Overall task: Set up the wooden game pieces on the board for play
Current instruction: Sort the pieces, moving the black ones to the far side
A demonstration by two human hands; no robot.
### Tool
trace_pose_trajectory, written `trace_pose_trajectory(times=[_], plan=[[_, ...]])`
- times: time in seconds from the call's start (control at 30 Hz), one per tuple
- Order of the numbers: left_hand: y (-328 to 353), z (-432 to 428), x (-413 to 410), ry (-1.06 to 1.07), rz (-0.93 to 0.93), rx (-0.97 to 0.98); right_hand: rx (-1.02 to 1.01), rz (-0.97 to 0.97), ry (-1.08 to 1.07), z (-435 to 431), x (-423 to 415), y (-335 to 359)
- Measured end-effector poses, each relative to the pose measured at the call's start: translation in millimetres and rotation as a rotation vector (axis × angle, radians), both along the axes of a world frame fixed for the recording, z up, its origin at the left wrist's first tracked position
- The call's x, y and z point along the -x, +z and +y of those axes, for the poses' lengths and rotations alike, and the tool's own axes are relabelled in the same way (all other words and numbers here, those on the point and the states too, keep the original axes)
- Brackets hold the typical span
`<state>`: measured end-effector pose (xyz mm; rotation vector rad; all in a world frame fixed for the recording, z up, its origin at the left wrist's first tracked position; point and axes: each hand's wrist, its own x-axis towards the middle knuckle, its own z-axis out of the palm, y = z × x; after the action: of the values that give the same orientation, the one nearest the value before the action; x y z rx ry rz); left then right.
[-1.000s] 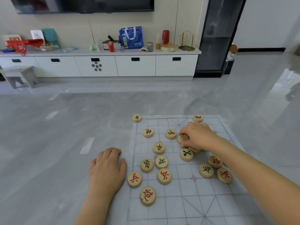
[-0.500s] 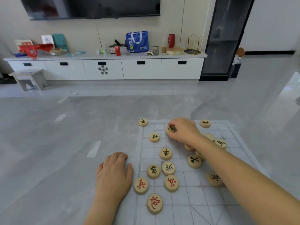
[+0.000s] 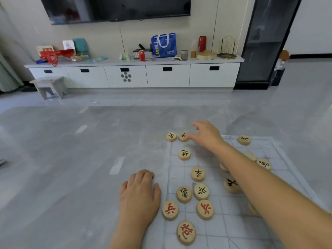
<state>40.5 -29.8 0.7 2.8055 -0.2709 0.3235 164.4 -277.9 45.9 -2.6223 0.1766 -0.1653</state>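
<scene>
A translucent grid board [image 3: 233, 221] lies on the grey floor. Round wooden pieces with black or red characters are scattered on it. One black piece [image 3: 171, 136] sits at the board's far left corner. Right beside it lies a second black piece [image 3: 182, 137], and the spread fingers of my right hand [image 3: 206, 135] touch its right side. My left hand [image 3: 140, 193] rests flat on the floor at the board's left edge, next to a red piece [image 3: 170, 209]. More red pieces [image 3: 205, 209] lie near me. My right forearm hides some pieces.
A black piece [image 3: 244, 140] sits near the far right corner and others [image 3: 263, 164] lie along the right side. A white low cabinet [image 3: 167, 76] with bags and cans stands against the far wall, with a small stool [image 3: 48, 85] at its left.
My right hand picked a black piece out of the middle cluster and carried it to the far left, setting it beside the corner piece. My left hand stayed put.
</scene>
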Motion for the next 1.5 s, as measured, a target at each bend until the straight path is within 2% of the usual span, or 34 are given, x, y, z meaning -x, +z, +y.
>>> trace_pose_trajectory(times=[0.17, 0.4, 0.7, 0.8, 0.97, 1.1, 1.23, 1.5], plan=[[0.6, -0.4, -0.7, 0.009, 0.023, 0.006, -0.047, -0.023, -0.091, -66.4, 39.3, 26.0], [1.5, -0.9, -2.0, 0.042, 0.047, 0.001, 0.121, 0.115, -0.089, -111.3, 91.2, 28.0], [2.0, -1.1, -2.5, 0.052, 0.045, -0.005, 0.214, 0.165, -0.120, -128.9, 115.3, 13.1], [2.0, -0.5, -2.5, 0.049, 0.042, 0.000, 0.231, 0.212, -0.066, -127.9, 118.7, 10.9], [3.3, -1.5, -2.5, 0.050, 0.046, 0.005, 0.223, 0.184, 0.036, -113.7, 115.7, 15.1], [3.1, -1.0, -2.6, 0.046, 0.044, 0.004, 0.333, 0.153, 0.109, -100.2, 111.5, 14.7], [2.6, -0.6, -3.1, 0.045, 0.044, 0.009, 0.396, 0.091, 0.049, -100.8, 109.0, 16.9], [0.5, 0.5, -3.8, 0.034, 0.024, 0.006, 0.394, 0.138, -0.082, -132.9, 134.3, 23.3]])
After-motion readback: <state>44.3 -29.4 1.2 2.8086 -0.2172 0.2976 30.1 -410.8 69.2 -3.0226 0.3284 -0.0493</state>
